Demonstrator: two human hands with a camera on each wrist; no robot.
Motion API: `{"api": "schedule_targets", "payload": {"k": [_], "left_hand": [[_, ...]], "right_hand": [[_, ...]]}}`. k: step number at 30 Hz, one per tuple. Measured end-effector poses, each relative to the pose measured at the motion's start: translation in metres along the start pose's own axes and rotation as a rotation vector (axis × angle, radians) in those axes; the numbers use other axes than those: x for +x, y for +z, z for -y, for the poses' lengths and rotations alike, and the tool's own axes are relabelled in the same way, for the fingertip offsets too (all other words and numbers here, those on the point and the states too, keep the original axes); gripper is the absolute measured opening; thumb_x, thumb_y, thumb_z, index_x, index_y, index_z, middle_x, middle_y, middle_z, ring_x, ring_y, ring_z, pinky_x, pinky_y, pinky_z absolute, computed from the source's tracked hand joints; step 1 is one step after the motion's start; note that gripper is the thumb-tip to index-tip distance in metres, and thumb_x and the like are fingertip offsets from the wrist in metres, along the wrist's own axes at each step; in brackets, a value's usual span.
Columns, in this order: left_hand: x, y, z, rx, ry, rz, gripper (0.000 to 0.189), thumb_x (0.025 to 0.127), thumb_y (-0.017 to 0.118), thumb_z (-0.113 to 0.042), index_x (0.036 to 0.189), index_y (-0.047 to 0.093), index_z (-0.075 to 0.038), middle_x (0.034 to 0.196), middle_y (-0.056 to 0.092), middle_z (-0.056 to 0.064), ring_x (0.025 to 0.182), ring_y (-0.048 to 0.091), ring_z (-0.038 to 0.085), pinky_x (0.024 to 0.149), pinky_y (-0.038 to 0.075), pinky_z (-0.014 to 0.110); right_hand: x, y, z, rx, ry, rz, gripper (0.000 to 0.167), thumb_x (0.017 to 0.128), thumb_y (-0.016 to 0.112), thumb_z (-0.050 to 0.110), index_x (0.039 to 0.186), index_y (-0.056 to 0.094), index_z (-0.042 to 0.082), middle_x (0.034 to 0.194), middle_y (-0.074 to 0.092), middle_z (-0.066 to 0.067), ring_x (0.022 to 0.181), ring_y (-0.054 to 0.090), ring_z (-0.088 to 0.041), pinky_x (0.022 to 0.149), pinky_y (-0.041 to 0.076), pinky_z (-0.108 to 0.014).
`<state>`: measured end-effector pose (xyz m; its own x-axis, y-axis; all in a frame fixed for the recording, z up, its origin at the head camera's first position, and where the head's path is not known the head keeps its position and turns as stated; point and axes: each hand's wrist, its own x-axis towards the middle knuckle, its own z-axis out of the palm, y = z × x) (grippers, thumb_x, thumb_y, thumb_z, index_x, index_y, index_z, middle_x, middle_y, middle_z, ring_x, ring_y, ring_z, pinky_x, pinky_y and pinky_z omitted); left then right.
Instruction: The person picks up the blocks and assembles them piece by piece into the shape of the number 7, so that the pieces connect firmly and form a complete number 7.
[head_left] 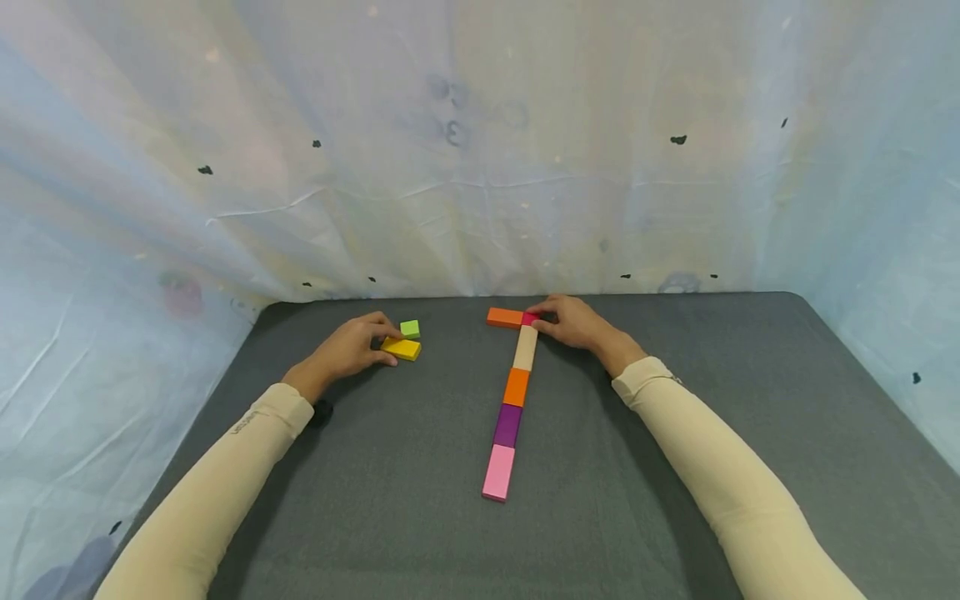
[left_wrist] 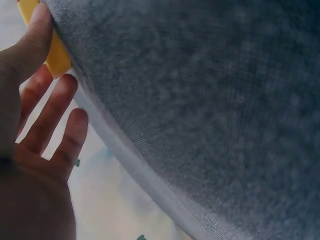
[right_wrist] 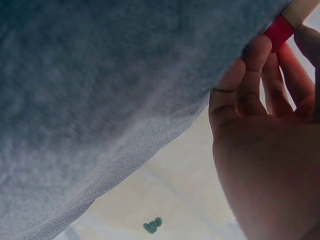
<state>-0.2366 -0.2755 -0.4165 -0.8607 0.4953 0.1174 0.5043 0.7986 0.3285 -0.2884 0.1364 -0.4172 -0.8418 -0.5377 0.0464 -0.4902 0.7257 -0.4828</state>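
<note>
Yellow block (head_left: 402, 348), long axis left-right

Yellow block (head_left: 402, 348), green block (head_left: 409, 328), grey table (head_left: 675, 433).

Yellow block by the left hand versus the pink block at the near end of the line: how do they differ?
The yellow block lies apart from the line, beside a small green block, and the left hand grips it. The pink block closes the near end of the line, joined to a purple block, and no hand touches it. The yellow block lies crosswise; the pink one points away from the person. Both lie flat on the grey mat.
</note>
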Motion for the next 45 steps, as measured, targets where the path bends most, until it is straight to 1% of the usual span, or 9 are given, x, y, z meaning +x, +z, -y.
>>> {"api": "schedule_targets", "payload": {"k": [7, 11, 15, 18, 23, 31, 37, 45], "left_hand": [[-0.0015, 0.0030, 0.0017, 0.025, 0.034, -0.018, 0.037, 0.087, 0.077, -0.021, 0.122, 0.070, -0.012, 0.114, 0.059, 0.004, 0.100, 0.062, 0.021, 0.088, 0.052, 0.042], [-0.0043, 0.0025, 0.0005, 0.050, 0.021, -0.032, 0.036, 0.087, 0.077, -0.021, 0.121, 0.070, -0.011, 0.113, 0.058, 0.004, 0.100, 0.061, 0.021, 0.088, 0.052, 0.042], [-0.0072, 0.0027, -0.0026, 0.056, 0.012, -0.025, 0.034, 0.089, 0.076, -0.020, 0.121, 0.069, -0.010, 0.116, 0.058, 0.005, 0.103, 0.062, 0.023, 0.090, 0.052, 0.045], [-0.0064, 0.0036, -0.0043, 0.060, 0.009, -0.017, 0.035, 0.090, 0.074, -0.022, 0.123, 0.068, -0.011, 0.119, 0.059, 0.006, 0.106, 0.063, 0.024, 0.092, 0.052, 0.045], [-0.0035, 0.0044, -0.0044, 0.062, 0.004, -0.021, 0.036, 0.089, 0.075, -0.022, 0.124, 0.068, -0.012, 0.119, 0.061, 0.005, 0.107, 0.063, 0.023, 0.093, 0.052, 0.045], [-0.0043, 0.0040, -0.0043, 0.041, 0.013, -0.016, 0.038, 0.089, 0.075, -0.022, 0.125, 0.068, -0.011, 0.117, 0.062, 0.006, 0.105, 0.063, 0.023, 0.092, 0.052, 0.044], [-0.0038, 0.0036, -0.0052, 0.049, 0.025, -0.014, 0.037, 0.091, 0.073, -0.022, 0.126, 0.068, -0.010, 0.117, 0.061, 0.007, 0.105, 0.062, 0.023, 0.092, 0.052, 0.044], [-0.0028, 0.0027, -0.0044, 0.070, 0.019, -0.015, 0.037, 0.092, 0.072, -0.021, 0.127, 0.067, -0.011, 0.122, 0.063, 0.007, 0.111, 0.062, 0.025, 0.097, 0.050, 0.046]], "right_hand": [[0.0021, 0.0000, 0.0015, -0.009, -0.007, -0.004, 0.039, 0.102, 0.058, 0.027, 0.137, 0.062, 0.010, 0.126, 0.060, -0.016, 0.095, 0.058, -0.027, 0.088, 0.048, -0.045], [0.0041, 0.0013, 0.0017, -0.015, -0.023, -0.011, 0.039, 0.101, 0.058, 0.028, 0.136, 0.062, 0.010, 0.126, 0.060, -0.016, 0.098, 0.059, -0.029, 0.091, 0.048, -0.046], [0.0035, 0.0029, 0.0013, -0.014, -0.020, -0.004, 0.040, 0.101, 0.058, 0.028, 0.137, 0.061, 0.009, 0.127, 0.060, -0.017, 0.098, 0.059, -0.029, 0.091, 0.048, -0.046], [0.0021, 0.0027, 0.0005, -0.007, -0.004, 0.001, 0.040, 0.102, 0.058, 0.027, 0.137, 0.061, 0.009, 0.128, 0.059, -0.018, 0.099, 0.059, -0.029, 0.090, 0.048, -0.047], [0.0013, 0.0009, -0.0003, 0.001, 0.014, 0.004, 0.040, 0.102, 0.058, 0.028, 0.138, 0.060, 0.011, 0.133, 0.058, -0.018, 0.103, 0.059, -0.030, 0.092, 0.048, -0.047], [0.0015, -0.0001, -0.0013, -0.002, 0.013, 0.004, 0.040, 0.102, 0.058, 0.028, 0.138, 0.061, 0.010, 0.131, 0.059, -0.017, 0.103, 0.060, -0.030, 0.093, 0.048, -0.048], [0.0039, -0.0003, -0.0048, -0.002, 0.029, 0.004, 0.040, 0.102, 0.057, 0.030, 0.138, 0.061, 0.011, 0.133, 0.058, -0.017, 0.109, 0.059, -0.031, 0.099, 0.046, -0.049], [0.0042, -0.0016, -0.0041, -0.006, 0.021, 0.004, 0.040, 0.102, 0.057, 0.029, 0.138, 0.061, 0.011, 0.131, 0.059, -0.017, 0.102, 0.059, -0.029, 0.094, 0.048, -0.047]]}}
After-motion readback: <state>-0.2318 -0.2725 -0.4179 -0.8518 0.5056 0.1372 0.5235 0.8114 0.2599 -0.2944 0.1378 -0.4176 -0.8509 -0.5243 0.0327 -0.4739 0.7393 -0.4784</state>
